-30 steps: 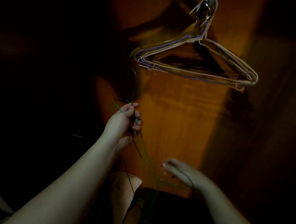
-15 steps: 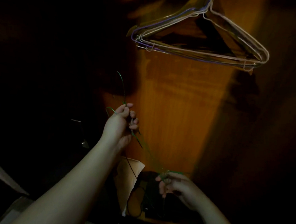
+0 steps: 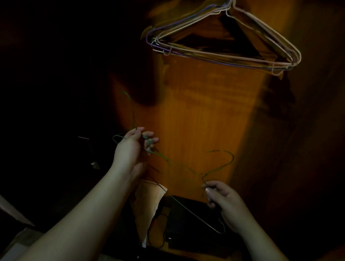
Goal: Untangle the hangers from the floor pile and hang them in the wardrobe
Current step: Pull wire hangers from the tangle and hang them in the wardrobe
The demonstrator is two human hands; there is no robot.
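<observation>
Inside a dim wooden wardrobe [image 3: 204, 116], several pale and purple wire hangers [image 3: 222, 54] hang together at the top. My left hand [image 3: 132, 148] grips a green wire hanger [image 3: 134, 120] just below its twisted neck, hook pointing up. My right hand [image 3: 222, 198] pinches the neck of a second green wire hanger [image 3: 224, 163], whose hook curls up and left. Thin green wire runs between the two hands; whether the two hangers are still caught together is unclear. A grey wire [image 3: 194, 214] slants down below my right hand.
On the wardrobe floor lie a dark flat box [image 3: 192, 228] with a black cable [image 3: 157, 230] and a tan paper bag [image 3: 147, 199]. The left side of the wardrobe is black and unreadable.
My right hand has risen and moved right, now pinching a second green hanger whose hook stands free. The left hand has sunk slightly. The view has tilted down.
</observation>
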